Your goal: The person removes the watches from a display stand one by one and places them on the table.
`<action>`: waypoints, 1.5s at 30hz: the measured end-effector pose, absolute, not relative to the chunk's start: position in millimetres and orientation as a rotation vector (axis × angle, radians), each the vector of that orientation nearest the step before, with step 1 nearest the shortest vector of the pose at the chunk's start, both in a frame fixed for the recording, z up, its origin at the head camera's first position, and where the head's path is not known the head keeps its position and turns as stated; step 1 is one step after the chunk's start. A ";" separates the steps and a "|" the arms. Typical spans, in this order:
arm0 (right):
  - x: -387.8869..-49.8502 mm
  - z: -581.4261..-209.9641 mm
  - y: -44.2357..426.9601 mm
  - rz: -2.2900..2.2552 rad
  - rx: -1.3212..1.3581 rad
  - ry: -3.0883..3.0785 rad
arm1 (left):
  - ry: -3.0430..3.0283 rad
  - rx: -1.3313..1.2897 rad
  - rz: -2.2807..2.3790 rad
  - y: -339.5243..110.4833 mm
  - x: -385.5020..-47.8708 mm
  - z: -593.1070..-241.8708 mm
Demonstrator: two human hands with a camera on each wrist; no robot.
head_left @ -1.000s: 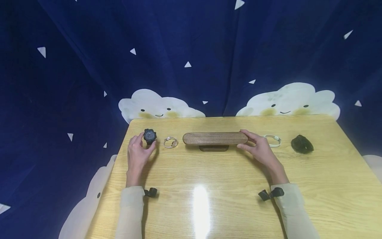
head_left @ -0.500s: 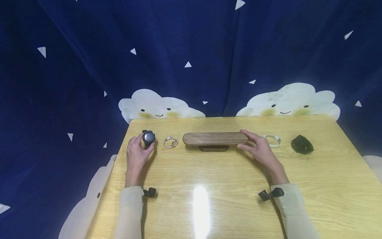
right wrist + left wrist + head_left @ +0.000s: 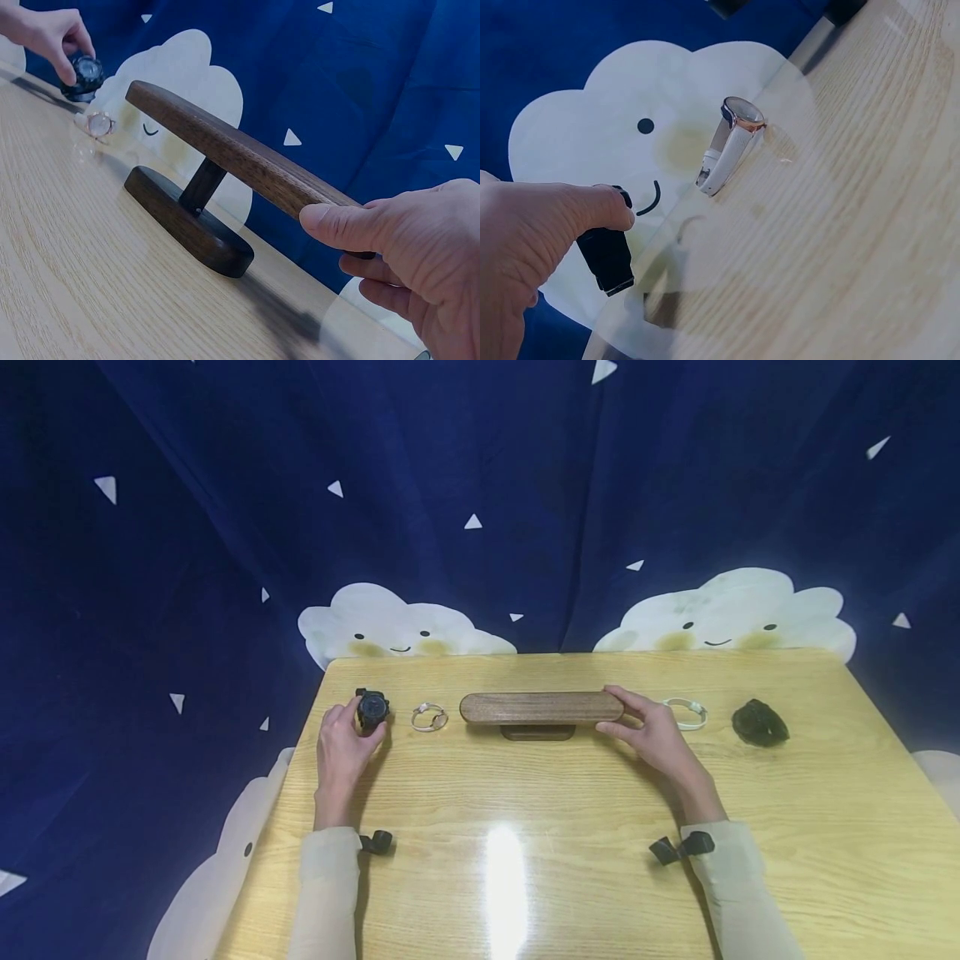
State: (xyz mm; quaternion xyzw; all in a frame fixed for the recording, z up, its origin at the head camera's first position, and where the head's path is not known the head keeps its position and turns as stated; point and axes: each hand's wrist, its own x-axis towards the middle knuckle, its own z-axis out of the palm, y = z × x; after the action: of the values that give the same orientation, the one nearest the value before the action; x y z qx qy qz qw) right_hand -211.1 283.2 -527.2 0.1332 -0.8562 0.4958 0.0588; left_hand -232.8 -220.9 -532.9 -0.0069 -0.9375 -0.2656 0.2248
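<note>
At the table's left side my left hand (image 3: 345, 752) pinches a black digital watch (image 3: 372, 710) between thumb and fingers. Its strap (image 3: 606, 259) hangs below the thumb in the left wrist view, and the watch (image 3: 82, 77) looks raised off the tabletop in the right wrist view. My right hand (image 3: 660, 739) grips the right end of a dark wooden T-shaped stand (image 3: 540, 708), thumb at the front and fingers behind. The stand rests upright on its oval base (image 3: 195, 225). Beside the black watch lies a small watch with a white strap (image 3: 429, 717).
Right of the stand lies a white looped band (image 3: 686, 714), partly behind my right hand. Farther right sits a dark, irregular lump (image 3: 759, 723). The wooden table (image 3: 600, 877) ends at a blue curtain (image 3: 525, 485) with cloud prints. Each sleeve carries a small black camera mount.
My left hand has shifted slightly left and toward me with the black watch, whose face has tilted. The right hand and the wooden stand have not moved.
</note>
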 end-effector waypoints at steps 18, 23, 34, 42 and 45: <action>-211.0 -524.0 281.7 1.497 0.394 -2.588 | -2.617 -0.020 -0.653 -221.1 -233.5 -535.9; -210.3 -523.1 281.4 1.492 0.397 -2.589 | -2.624 -0.045 -0.586 -220.0 -233.9 -536.1; -210.6 -524.3 282.9 1.513 0.400 -2.589 | -2.640 -0.063 -0.545 -217.3 -234.4 -537.5; -211.0 -526.4 283.1 1.504 0.409 -2.587 | -2.613 -0.072 -0.537 -216.6 -234.6 -542.7; -210.5 -525.9 282.5 1.506 0.412 -2.589 | -2.615 -0.070 -0.536 -217.3 -234.2 -544.3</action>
State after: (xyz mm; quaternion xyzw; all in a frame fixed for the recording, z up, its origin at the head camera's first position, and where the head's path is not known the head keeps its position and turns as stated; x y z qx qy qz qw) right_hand -210.5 282.5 -525.9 0.1360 -0.8549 0.4971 0.0591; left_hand -234.2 -217.3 -544.3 -0.0253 -0.9522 -0.1951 0.2335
